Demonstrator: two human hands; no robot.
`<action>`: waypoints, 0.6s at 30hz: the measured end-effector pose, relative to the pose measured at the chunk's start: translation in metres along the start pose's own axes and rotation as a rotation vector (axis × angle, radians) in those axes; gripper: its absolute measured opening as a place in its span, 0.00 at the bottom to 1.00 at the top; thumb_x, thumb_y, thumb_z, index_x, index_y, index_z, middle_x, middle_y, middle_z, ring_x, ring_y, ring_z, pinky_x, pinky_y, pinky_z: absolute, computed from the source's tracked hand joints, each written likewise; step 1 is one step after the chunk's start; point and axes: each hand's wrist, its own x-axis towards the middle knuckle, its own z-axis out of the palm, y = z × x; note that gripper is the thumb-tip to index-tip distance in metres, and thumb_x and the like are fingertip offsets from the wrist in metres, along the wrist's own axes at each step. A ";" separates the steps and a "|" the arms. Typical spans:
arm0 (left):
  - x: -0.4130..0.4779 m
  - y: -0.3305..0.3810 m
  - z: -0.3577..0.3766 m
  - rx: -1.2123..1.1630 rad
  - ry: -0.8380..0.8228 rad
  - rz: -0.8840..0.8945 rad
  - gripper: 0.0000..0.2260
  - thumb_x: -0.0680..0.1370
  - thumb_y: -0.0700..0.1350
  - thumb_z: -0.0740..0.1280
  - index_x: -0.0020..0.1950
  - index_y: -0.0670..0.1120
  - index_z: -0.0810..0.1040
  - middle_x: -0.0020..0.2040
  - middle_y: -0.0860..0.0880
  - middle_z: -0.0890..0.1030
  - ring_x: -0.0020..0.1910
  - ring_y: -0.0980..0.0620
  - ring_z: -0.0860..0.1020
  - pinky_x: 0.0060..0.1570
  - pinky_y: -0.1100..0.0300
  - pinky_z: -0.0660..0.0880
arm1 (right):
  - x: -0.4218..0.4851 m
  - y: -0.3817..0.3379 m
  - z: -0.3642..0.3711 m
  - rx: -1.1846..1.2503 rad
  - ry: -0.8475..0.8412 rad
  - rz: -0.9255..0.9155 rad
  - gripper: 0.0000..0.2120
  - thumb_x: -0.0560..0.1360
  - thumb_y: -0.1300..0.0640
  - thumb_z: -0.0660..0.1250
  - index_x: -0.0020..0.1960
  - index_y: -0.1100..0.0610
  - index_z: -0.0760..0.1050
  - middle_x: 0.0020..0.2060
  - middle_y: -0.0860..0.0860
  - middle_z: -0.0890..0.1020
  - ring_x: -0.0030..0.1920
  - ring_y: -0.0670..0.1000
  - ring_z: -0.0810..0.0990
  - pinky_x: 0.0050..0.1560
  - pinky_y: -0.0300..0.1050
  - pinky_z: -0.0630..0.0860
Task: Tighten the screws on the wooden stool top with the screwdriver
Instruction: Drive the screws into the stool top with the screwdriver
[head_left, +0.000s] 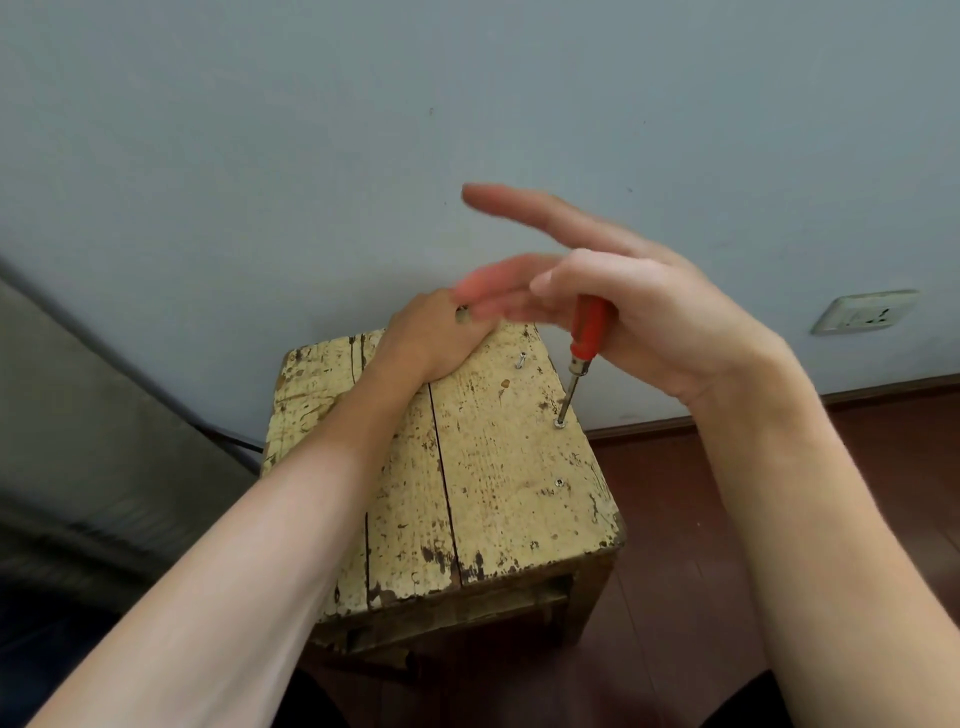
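The worn, yellow-painted wooden stool top (498, 467) stands in front of me. My left hand (428, 335) rests palm down on its far end, with the fingers going over the far edge, partly hidden. My right hand (623, 312) holds the red-handled screwdriver (587, 332) between thumb and palm, while its fingers stretch out straight and blurred to the left. The screwdriver's tip sits in a screw (559, 424) near the right edge. A second screw (559, 482) sits low in the wood nearer to me. A third screw (521, 359) sticks up farther away.
A grey-blue wall rises just behind the stool, with a white wall socket (865, 312) low on the right. Dark red-brown floorboards (675, 571) lie to the right. A grey padded surface (78, 441) stands to the left of the stool.
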 end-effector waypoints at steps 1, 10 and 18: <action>0.001 0.000 0.000 0.017 -0.024 -0.003 0.23 0.77 0.71 0.57 0.56 0.57 0.81 0.52 0.56 0.84 0.52 0.49 0.81 0.52 0.50 0.78 | -0.001 0.000 0.000 0.060 -0.070 -0.010 0.26 0.83 0.67 0.55 0.76 0.50 0.75 0.47 0.58 0.89 0.46 0.55 0.87 0.54 0.42 0.80; -0.002 0.001 -0.002 -0.009 0.035 0.026 0.23 0.77 0.70 0.58 0.57 0.56 0.82 0.49 0.59 0.80 0.49 0.53 0.76 0.48 0.54 0.68 | 0.019 0.013 0.049 0.056 1.040 -0.169 0.17 0.78 0.64 0.55 0.37 0.51 0.76 0.24 0.49 0.65 0.25 0.49 0.61 0.29 0.43 0.58; -0.002 0.002 -0.002 -0.006 0.025 0.015 0.26 0.76 0.72 0.56 0.57 0.56 0.82 0.51 0.57 0.82 0.50 0.51 0.78 0.47 0.53 0.70 | 0.017 0.003 0.033 0.111 0.710 0.066 0.13 0.81 0.65 0.60 0.49 0.53 0.81 0.35 0.47 0.74 0.29 0.45 0.71 0.28 0.38 0.68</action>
